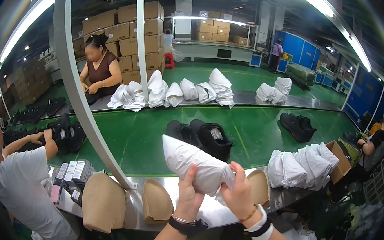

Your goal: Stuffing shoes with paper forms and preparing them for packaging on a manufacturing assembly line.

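White paper-wrapped bundle (193, 160) is in both your hands, centre of the frame, pointed end toward the upper left, held up above the near edge of the green belt (123, 137). Left hand (189, 194): grip partly closed, cupping the bundle from below, thumb up along the near side; the other fingers are mostly hidden. Right hand (240, 193): grip nearly closed on the crumpled paper at the bundle's right end, fingers bent.

Just behind your bundle, black shoes (215, 140) sit on the belt, partly covered by it. Another black pair (297, 127) at right. Below, the metal counter (213, 216) carries tan curved pieces (157, 202) left of your left hand, a bigger tan stack (104, 201) further left, and one more tan piece (259, 187) behind your right hand. Wrapped bundles (303, 165) are heaped right of centre, beside an open carton (338, 158). Small labelled boxes (77, 172) lower left, near a co-worker in a pale shirt (28, 193). More white bundles (189, 90) line the far counter (244, 99), upper middle.
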Demonstrator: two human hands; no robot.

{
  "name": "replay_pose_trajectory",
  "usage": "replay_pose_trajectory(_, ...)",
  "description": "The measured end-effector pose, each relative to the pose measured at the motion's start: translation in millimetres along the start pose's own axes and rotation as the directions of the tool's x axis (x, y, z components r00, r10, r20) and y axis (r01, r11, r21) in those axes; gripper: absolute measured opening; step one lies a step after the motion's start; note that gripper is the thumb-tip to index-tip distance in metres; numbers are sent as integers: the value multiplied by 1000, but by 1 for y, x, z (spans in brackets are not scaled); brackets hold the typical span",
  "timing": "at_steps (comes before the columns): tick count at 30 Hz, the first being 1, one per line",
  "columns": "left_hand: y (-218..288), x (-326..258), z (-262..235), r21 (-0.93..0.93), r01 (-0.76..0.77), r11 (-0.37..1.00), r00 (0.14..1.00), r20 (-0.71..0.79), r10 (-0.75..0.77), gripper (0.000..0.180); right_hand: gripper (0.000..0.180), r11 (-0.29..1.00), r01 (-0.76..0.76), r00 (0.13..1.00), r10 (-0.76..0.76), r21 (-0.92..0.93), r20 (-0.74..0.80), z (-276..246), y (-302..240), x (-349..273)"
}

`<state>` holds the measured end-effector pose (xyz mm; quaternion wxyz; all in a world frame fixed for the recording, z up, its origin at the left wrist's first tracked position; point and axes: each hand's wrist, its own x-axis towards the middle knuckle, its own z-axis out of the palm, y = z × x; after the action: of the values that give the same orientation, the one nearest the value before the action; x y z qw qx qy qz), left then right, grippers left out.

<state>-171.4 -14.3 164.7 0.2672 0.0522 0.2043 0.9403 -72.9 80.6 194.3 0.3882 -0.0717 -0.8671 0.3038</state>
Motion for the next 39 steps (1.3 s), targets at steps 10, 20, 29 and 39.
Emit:
replay_pose_trajectory(10, -4, 3, 1, -214, -52, 976, 997, -69, 38, 44, 15, 812, 123, 913, -318, -570, -256, 31, 2, 4)
replay_pose_trajectory(20, 10, -1, 7, -70, -177, 982, 983, 24, 179, 45, 27, 5, -394, 844, 398, 919, 360, 25, 10, 15)
replay_pose_trajectory(29, 6, -6, 6, -21, -69, 997, 981, 181, 71, 51, 54, -305, -409, 768, 394, 860, 505, 31, -2, 30)
replay_pose_trajectory(39, 12, 17, -16, 100, -200, 975, 977, 98, 190, 50, 50, 641, -431, 898, 376, 635, 229, 33, 33, 26)
